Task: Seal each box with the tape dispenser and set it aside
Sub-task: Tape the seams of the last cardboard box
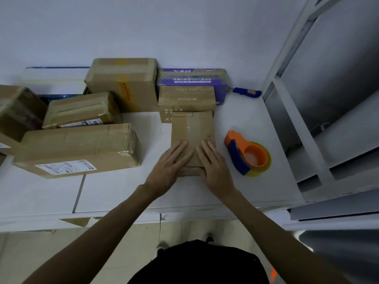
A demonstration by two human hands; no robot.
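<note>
Work item: small box [192, 138], brown cardboard, flat on the white table [123, 191] directly ahead of the person, its far end touching another brown carton [185, 99].
Long axis: runs away from the person – near end under the hands, far end toward the wall. A glossy strip appears to lie along this axis on the top face; whether it reaches both ends cannot be told.
Left hand [170, 162]: flat, fingers straight, pressing the near-left part of the top face. It grips nothing.
Right hand [213, 160]: flat, fingers straight, pressing the near-right part of the top face. It grips nothing.
Tool: tape dispenser [248, 154], orange and blue, lying on the table to the right of the small box, apart from it and untouched.
Nearer hand: the right – the dispenser lies just beyond its outer edge, while the left would have to cross the box.
Set-aside area: taped cartons, including a long box [80, 148], are grouped at the left.
Judged step: smoothing tape onto the near end.
</note>
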